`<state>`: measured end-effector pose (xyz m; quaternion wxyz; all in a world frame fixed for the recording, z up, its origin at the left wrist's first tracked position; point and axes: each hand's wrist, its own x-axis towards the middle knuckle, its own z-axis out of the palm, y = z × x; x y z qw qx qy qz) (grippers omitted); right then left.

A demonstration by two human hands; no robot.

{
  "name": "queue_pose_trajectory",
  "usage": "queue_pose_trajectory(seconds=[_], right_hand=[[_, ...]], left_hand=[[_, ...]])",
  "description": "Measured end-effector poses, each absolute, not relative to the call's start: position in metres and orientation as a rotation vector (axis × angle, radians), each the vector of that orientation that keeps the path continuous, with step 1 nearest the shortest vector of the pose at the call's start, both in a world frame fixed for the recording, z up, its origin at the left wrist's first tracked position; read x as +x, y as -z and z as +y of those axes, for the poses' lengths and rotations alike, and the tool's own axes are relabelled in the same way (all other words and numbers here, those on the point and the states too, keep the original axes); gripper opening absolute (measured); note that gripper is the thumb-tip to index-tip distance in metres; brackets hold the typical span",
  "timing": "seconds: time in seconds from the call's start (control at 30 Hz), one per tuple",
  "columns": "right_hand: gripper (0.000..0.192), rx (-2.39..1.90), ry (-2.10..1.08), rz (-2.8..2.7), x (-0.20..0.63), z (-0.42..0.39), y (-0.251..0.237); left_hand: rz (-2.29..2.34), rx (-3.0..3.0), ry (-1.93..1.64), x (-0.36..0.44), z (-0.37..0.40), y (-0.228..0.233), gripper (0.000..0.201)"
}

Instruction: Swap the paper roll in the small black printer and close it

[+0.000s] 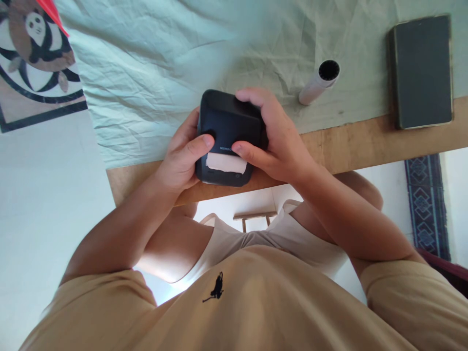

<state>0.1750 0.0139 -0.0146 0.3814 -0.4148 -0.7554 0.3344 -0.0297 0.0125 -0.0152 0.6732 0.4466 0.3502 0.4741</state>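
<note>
A small dark blue printer (227, 126) with rounded corners rests at the near edge of the table. A short strip of white paper (225, 163) sticks out of its slot. My left hand (183, 158) grips its left side, thumb laid on the top just above the paper. My right hand (272, 136) wraps over its right side and far corner, thumb pressing the top beside the paper.
A wrinkled pale green cloth (153, 68) covers most of the wooden table (365, 141). A white paper roll (319, 82) lies on the cloth to the right of the printer. A dark book (422, 70) lies at the far right. A panda-patterned mat (34, 58) sits on the floor at left.
</note>
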Motion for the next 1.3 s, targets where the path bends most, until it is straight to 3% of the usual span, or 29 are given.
queue_pose_trajectory(seconds=[0.83,1.1,1.2,1.3], right_hand=[[0.061,-1.006,-0.838,-1.944,0.176,0.015,0.014],[0.066,-1.002,-0.851,-1.831,0.177,0.017,0.017],[0.070,-1.046,-0.846,-1.845,0.176,0.017,0.017],[0.062,-1.037,-0.849,-1.878,0.176,0.016,0.015]], left_hand=[[0.783,0.998,-1.103,-0.030,0.013,0.018,0.031],[0.664,0.951,-1.092,-0.020,0.016,0.013,0.063],[0.725,0.852,-1.036,-0.018,0.015,0.007,0.061],[0.806,0.760,-1.027,-0.018,0.014,0.002,0.052]])
